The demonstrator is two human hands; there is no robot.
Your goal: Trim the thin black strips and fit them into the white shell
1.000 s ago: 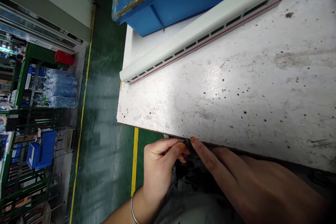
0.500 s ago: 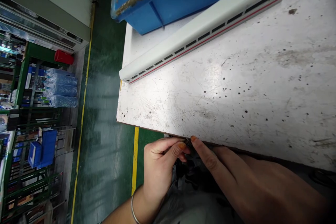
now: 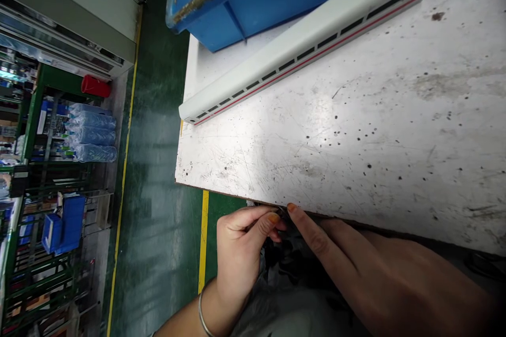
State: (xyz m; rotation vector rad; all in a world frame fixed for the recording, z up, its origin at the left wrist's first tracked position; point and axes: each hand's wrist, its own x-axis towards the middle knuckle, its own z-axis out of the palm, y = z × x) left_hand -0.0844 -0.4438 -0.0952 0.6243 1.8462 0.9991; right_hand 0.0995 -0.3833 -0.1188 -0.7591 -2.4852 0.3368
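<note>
At the front edge of the white table (image 3: 276,152), my left hand (image 3: 241,253) is closed in a pinch. A tiny dark bit shows at its fingertips, too small to name. My right hand (image 3: 379,274) meets it from the right, index finger long and its tip beside the left fingertips at the edge. The right thumb and the ends of its other fingers are hidden below, so what they grip cannot be made out. Farther back on the table lies a long white model train car body (image 3: 300,47) with dark windows and a red stripe, touched by neither hand.
Behind the train body stands a blue plastic bin (image 3: 269,5) with a worn rim. Left of the table runs a green floor (image 3: 154,168) with yellow lines. Beyond it are green racks (image 3: 35,110), wrapped bottles (image 3: 95,137), blue bins (image 3: 65,226) and a red container (image 3: 95,86).
Both hands keep practically the same pose and place. The view has shifted very slightly; the train body and bin lie where they were.
</note>
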